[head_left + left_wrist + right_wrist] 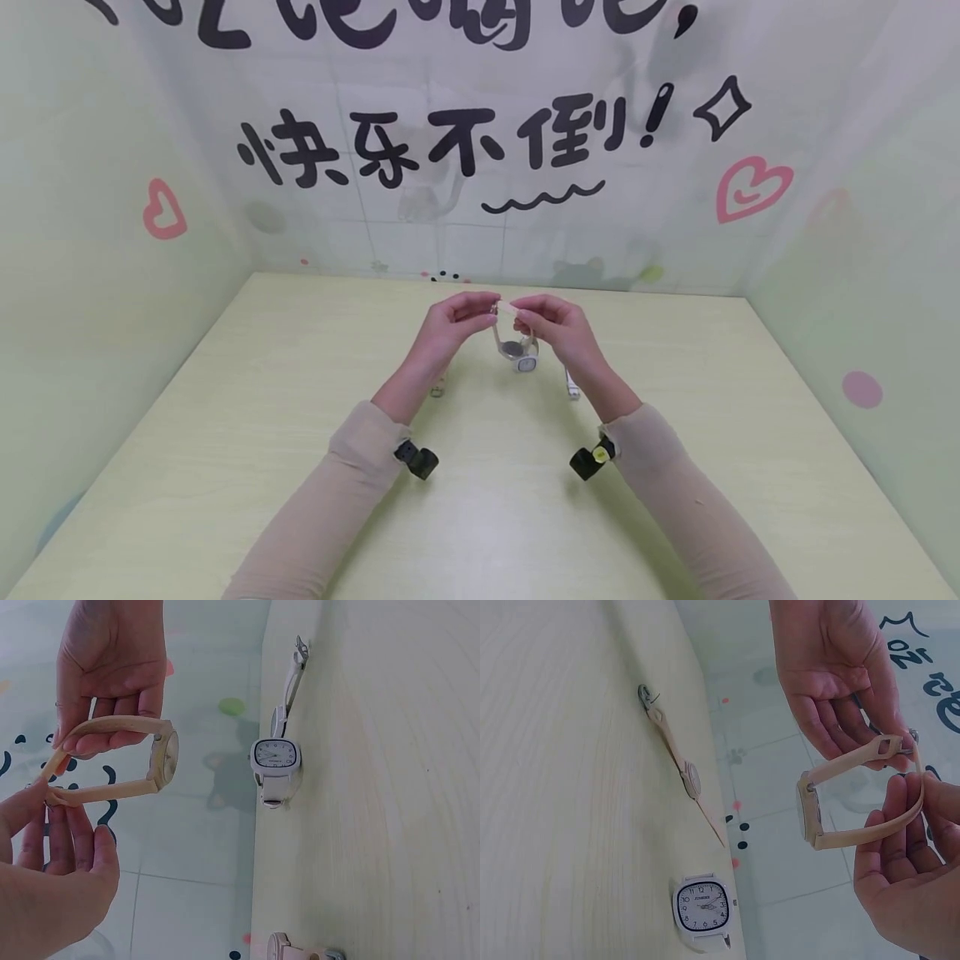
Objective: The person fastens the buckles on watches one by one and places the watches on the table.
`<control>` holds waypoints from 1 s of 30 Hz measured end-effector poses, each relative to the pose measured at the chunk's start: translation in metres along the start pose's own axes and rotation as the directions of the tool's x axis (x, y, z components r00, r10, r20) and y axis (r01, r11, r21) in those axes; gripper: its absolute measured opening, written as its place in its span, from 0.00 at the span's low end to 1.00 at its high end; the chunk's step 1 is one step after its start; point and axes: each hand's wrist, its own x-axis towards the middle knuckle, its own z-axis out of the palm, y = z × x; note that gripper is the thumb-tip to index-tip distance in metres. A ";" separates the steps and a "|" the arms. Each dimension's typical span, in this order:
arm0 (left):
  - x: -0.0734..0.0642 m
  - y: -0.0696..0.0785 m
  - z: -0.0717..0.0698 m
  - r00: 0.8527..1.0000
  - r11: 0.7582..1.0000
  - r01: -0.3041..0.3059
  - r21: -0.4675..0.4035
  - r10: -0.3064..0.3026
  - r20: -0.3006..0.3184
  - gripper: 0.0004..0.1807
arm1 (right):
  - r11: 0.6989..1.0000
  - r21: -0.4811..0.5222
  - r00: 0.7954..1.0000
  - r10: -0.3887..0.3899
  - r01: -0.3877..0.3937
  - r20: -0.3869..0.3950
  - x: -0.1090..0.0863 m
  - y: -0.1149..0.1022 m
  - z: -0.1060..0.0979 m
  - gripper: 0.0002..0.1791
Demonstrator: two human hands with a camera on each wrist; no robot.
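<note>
A wristwatch with a beige strap (112,793) is held up in the air between both hands, its strap bent into a loop. My left hand (453,321) pinches the buckle end (909,739). Fingers and thumb of my right hand (558,325) grip the other strap half. The held watch's round case (166,757) hangs lowest, side-on in the wrist views. Below it on the table lies a white watch with a squarish dial (703,904). Whether the strap end passes through the buckle is hidden by fingertips.
A pinkish watch (691,780) lies on the table (480,508) to the left. Another white strap with a buckle (572,386) lies to the right, beside the right forearm. Behind the table's far edge hangs a printed white backdrop (465,242).
</note>
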 end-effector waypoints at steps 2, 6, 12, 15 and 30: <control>0.000 0.000 0.000 1.000 1.000 0.005 0.001 -0.005 0.001 0.20 | 1.000 0.003 1.000 0.003 -0.003 0.002 0.000 0.000 0.000 0.18; 0.001 -0.001 0.001 1.000 1.000 0.009 0.000 -0.009 0.005 0.20 | 1.000 -0.002 1.000 0.013 -0.013 0.008 0.000 0.000 0.001 0.18; 0.002 -0.002 0.004 1.000 1.000 0.014 0.017 -0.014 0.009 0.20 | 1.000 -0.026 1.000 0.013 -0.013 0.016 0.000 0.002 0.000 0.18; 0.002 -0.004 0.004 1.000 0.999 0.016 0.034 -0.016 0.007 0.19 | 0.999 -0.040 1.000 0.015 -0.015 0.015 0.001 0.003 0.000 0.17; -0.002 0.002 0.006 0.997 0.987 0.020 0.159 -0.007 -0.082 0.14 | 0.979 -0.176 0.994 -0.097 0.106 0.059 -0.002 0.003 0.004 0.16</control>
